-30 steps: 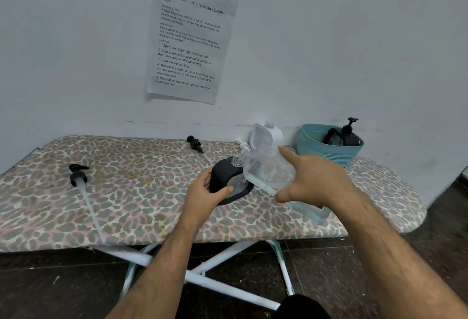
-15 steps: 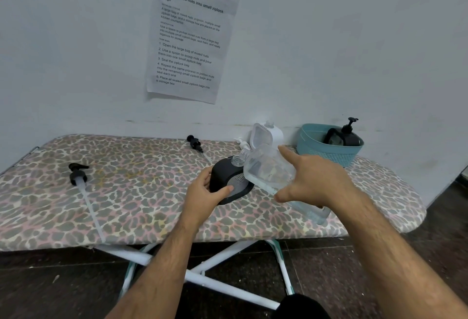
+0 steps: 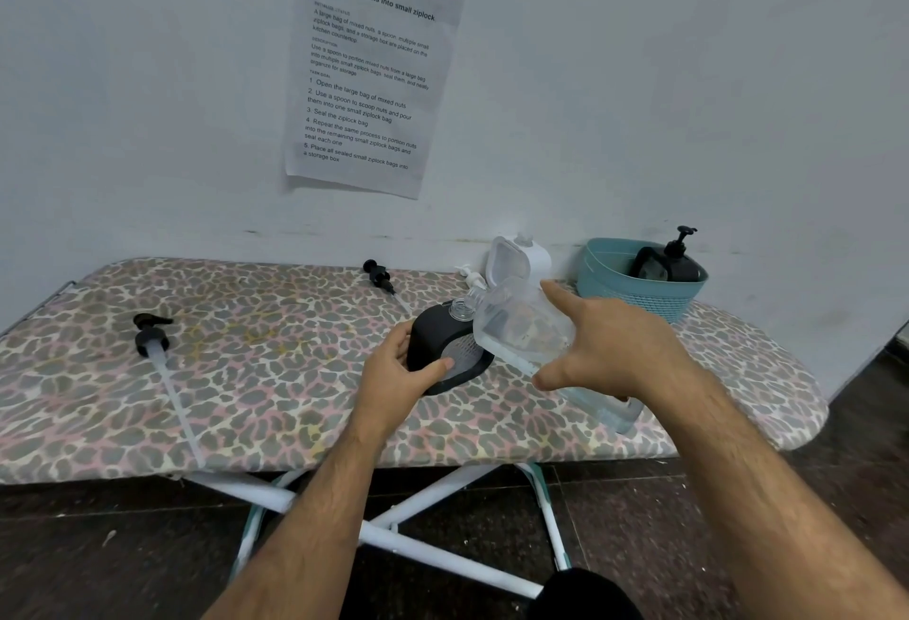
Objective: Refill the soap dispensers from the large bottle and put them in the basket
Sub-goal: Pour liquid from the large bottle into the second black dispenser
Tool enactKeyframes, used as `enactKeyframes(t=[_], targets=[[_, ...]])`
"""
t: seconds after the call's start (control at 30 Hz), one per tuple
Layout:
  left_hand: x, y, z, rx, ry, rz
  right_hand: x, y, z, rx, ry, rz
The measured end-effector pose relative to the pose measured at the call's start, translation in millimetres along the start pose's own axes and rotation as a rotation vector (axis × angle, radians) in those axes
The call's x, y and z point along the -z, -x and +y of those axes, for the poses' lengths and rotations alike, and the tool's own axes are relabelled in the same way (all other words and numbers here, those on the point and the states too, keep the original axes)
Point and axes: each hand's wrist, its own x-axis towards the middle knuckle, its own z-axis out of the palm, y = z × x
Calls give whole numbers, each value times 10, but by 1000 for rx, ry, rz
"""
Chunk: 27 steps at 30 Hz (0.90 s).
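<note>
My left hand (image 3: 401,373) grips a black soap dispenser (image 3: 435,339) standing on the leopard-print ironing board (image 3: 246,373); its pump is off. My right hand (image 3: 615,349) holds the large clear bottle (image 3: 516,329) tipped to the left, its neck (image 3: 463,309) over the dispenser's open top. Clear liquid sits in the bottle's lower end. A teal basket (image 3: 620,289) at the back right holds a black dispenser (image 3: 674,262) with its pump on. A white dispenser (image 3: 521,260) stands against the wall behind the bottle.
A black pump with a long white tube (image 3: 152,339) lies at the board's left. A smaller black pump (image 3: 378,275) lies near the wall, and a white pump (image 3: 469,275) beside the white dispenser. A printed sheet (image 3: 369,68) hangs on the wall. Dark floor lies below.
</note>
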Motion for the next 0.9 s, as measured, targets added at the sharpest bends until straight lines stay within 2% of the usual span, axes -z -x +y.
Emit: enactKeyframes(t=[0.9], targets=[[2,-4,-17,2,6,0,22,-7,-2,2,0,-23]])
